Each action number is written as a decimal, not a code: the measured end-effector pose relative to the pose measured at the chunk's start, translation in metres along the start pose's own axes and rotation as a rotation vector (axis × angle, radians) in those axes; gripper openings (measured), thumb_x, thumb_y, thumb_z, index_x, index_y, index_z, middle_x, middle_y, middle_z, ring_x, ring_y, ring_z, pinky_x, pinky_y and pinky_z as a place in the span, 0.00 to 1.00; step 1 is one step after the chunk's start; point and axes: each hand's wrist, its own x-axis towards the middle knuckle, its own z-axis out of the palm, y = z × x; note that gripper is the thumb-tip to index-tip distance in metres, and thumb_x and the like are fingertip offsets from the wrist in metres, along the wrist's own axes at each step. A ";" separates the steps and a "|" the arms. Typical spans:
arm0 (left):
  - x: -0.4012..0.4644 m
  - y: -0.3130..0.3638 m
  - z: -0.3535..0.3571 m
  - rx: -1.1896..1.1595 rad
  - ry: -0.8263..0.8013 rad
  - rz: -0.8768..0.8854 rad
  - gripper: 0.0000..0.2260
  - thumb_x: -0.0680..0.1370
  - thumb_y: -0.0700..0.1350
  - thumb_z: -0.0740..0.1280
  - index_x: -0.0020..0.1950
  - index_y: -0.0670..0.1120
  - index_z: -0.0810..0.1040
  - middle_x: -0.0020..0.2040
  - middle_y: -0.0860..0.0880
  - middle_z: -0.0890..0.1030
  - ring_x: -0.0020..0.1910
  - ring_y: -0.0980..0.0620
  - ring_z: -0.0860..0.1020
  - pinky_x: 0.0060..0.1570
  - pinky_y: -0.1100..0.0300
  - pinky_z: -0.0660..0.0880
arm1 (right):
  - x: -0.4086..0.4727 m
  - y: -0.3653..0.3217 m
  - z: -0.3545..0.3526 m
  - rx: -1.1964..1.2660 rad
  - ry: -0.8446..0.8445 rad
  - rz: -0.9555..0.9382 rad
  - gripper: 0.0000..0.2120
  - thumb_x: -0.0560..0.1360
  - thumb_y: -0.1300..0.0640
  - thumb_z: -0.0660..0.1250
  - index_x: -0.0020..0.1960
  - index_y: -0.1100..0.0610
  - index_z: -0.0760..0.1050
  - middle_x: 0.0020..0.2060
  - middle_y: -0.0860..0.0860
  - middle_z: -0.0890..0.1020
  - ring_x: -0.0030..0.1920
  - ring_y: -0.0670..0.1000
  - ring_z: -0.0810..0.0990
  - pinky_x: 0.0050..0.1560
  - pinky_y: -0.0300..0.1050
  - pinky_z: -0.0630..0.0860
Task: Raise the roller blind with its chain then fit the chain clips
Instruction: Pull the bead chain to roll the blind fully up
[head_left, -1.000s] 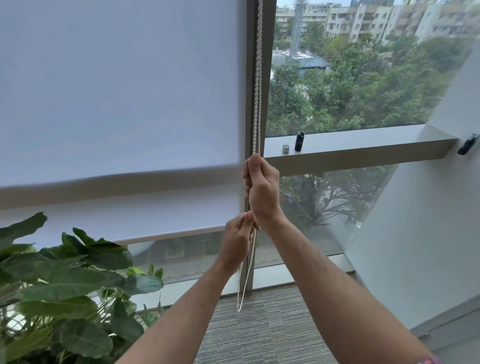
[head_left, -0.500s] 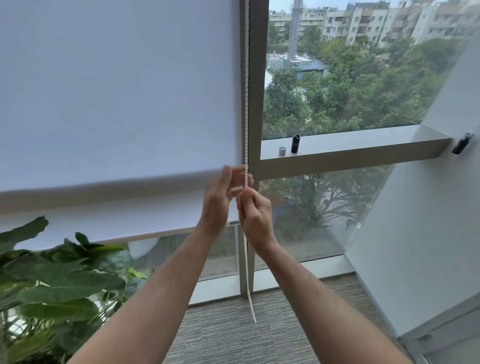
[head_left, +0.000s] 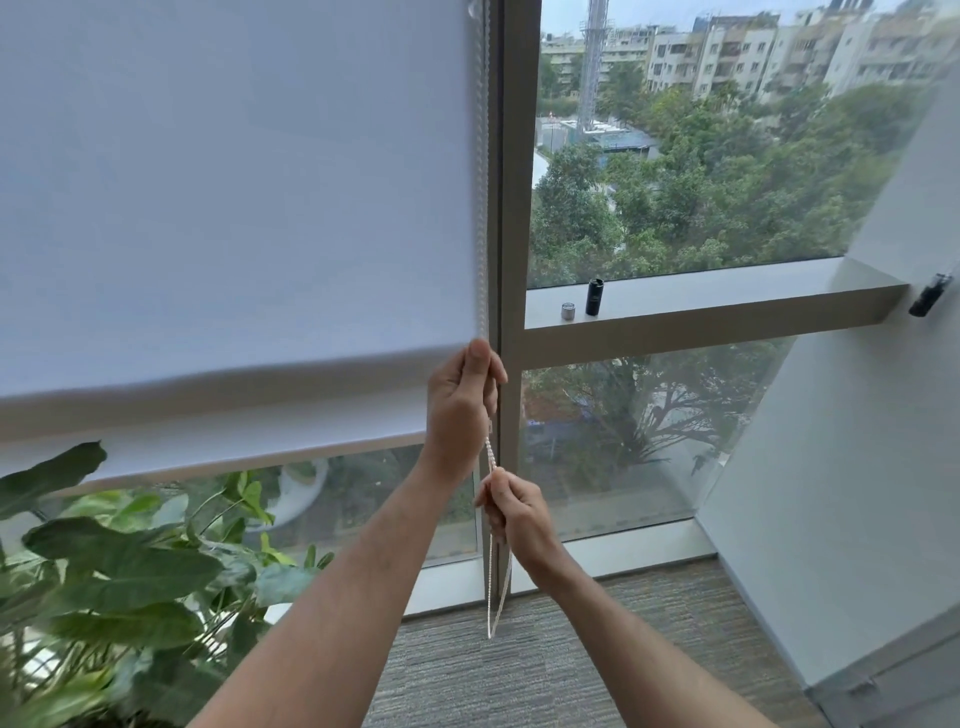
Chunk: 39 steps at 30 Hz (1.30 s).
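A white roller blind (head_left: 234, 208) covers the left window pane; its bottom bar (head_left: 208, 452) hangs a little above the lower sill. The white bead chain (head_left: 483, 208) runs down the blind's right edge beside the grey window post. My left hand (head_left: 460, 410) is closed around the chain at the height of the blind's lower hem. Below it, my right hand (head_left: 514, 514) pinches the same chain. The chain's loop (head_left: 493, 618) dangles under my right hand, just above the carpet.
A leafy green plant (head_left: 119, 582) fills the lower left. On the window ledge (head_left: 701, 301) stand a small black cylinder (head_left: 595, 297) and a small silver cap (head_left: 568, 311). A black fitting (head_left: 930, 296) sticks out of the white wall on the right. Grey carpet lies below.
My hands have swapped heights on the chain: the left has gone up, the right has pulled down. The blind's bottom bar sits slightly higher against the window than a second ago.
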 end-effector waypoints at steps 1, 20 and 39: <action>-0.001 -0.003 -0.001 0.014 0.012 -0.009 0.18 0.82 0.50 0.57 0.33 0.49 0.73 0.22 0.57 0.65 0.21 0.58 0.61 0.22 0.65 0.59 | 0.003 -0.003 -0.003 -0.045 0.000 0.020 0.22 0.79 0.43 0.54 0.43 0.57 0.79 0.30 0.51 0.75 0.30 0.48 0.73 0.33 0.42 0.68; -0.041 -0.050 -0.010 0.092 0.029 -0.127 0.18 0.81 0.47 0.58 0.31 0.51 0.75 0.25 0.47 0.64 0.22 0.55 0.59 0.24 0.56 0.54 | 0.055 -0.170 0.028 0.170 0.144 -0.432 0.21 0.85 0.52 0.54 0.34 0.52 0.70 0.24 0.46 0.64 0.24 0.46 0.60 0.24 0.40 0.55; 0.014 0.013 -0.015 0.072 -0.039 0.001 0.18 0.82 0.53 0.54 0.61 0.45 0.78 0.46 0.42 0.82 0.45 0.39 0.81 0.45 0.47 0.78 | 0.033 -0.043 0.019 -0.085 0.209 -0.261 0.18 0.80 0.53 0.57 0.32 0.52 0.67 0.25 0.42 0.68 0.29 0.44 0.63 0.32 0.44 0.60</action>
